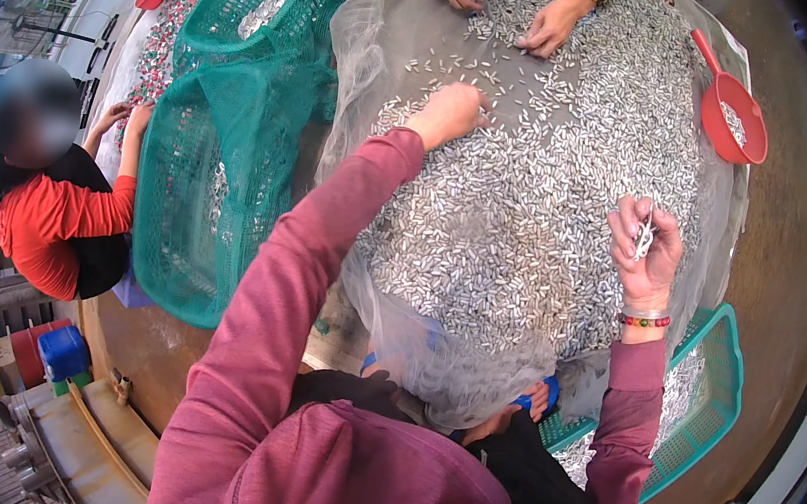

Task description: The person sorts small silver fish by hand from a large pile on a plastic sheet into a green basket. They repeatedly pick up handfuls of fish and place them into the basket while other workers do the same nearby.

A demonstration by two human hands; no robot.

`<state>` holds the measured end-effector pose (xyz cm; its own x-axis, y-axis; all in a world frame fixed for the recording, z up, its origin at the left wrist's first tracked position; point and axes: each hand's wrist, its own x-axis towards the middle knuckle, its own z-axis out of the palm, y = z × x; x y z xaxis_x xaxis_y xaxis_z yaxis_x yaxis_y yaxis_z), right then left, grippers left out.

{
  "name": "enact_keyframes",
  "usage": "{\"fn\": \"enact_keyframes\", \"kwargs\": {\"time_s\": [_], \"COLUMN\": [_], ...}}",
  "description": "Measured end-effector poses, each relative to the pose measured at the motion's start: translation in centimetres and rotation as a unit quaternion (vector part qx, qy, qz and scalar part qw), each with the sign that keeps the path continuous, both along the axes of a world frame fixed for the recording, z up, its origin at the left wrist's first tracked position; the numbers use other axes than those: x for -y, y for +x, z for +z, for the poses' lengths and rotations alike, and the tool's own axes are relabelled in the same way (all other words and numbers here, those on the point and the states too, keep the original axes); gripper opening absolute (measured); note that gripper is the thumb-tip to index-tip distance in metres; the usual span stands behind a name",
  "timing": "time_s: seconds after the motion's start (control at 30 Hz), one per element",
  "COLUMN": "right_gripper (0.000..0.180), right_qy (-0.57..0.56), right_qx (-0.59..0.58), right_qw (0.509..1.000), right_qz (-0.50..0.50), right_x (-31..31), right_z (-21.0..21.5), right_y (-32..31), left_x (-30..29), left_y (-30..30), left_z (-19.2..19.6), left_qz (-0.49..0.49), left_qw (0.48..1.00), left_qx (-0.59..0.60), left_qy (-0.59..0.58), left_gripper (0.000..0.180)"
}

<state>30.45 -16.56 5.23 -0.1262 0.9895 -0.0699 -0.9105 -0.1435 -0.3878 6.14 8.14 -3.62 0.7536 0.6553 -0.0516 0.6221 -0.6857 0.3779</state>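
Note:
A wide spread of small silvery, capsule-shaped pieces [516, 236] lies before me on a table covered with sheer netting [357, 55]. My left hand [449, 114] reaches over its far left part, fingers curled down at the edge of the pile; what the fingertips hold, if anything, is hidden. On the right, my right hand [648, 250] is turned palm up above the pile. Its curled fingers hold a few of the silvery pieces [644, 239]. Beaded bracelets circle that wrist.
Across the table, another person's hands [552, 26] work at the pieces. A red handled strainer [737, 120] rests at the far right. Green mesh baskets [184, 275] stand left, another green basket [721, 412] at lower right. A person in orange [75, 222] works at a neighbouring table.

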Motion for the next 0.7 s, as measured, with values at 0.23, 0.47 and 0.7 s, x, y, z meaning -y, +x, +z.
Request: {"fn": "enact_keyframes", "kwargs": {"time_s": [0.23,0.47,0.7], "right_gripper": [0.029,0.054,0.045], "right_qy": [-0.101,-0.177,-0.208], "right_qx": [-0.068,-0.144,0.050], "right_qw": [0.991,0.973,0.974], "right_qz": [-0.048,0.033,-0.075], "right_x": [0.0,-1.7,-2.4], "right_z": [-3.0,-4.0,-3.1], "right_y": [-0.4,-5.9,-8.1], "left_x": [-1.0,1.9,10.5], "left_y": [0.6,2.3,5.6], "left_z": [0.6,12.4,16.7], "left_qz": [-0.017,-0.193,-0.351], "left_qw": [0.997,0.978,0.928], "left_qx": [-0.069,0.032,0.057], "left_qy": [0.005,0.072,0.113], "left_gripper": [0.029,0.022,0.028]}}
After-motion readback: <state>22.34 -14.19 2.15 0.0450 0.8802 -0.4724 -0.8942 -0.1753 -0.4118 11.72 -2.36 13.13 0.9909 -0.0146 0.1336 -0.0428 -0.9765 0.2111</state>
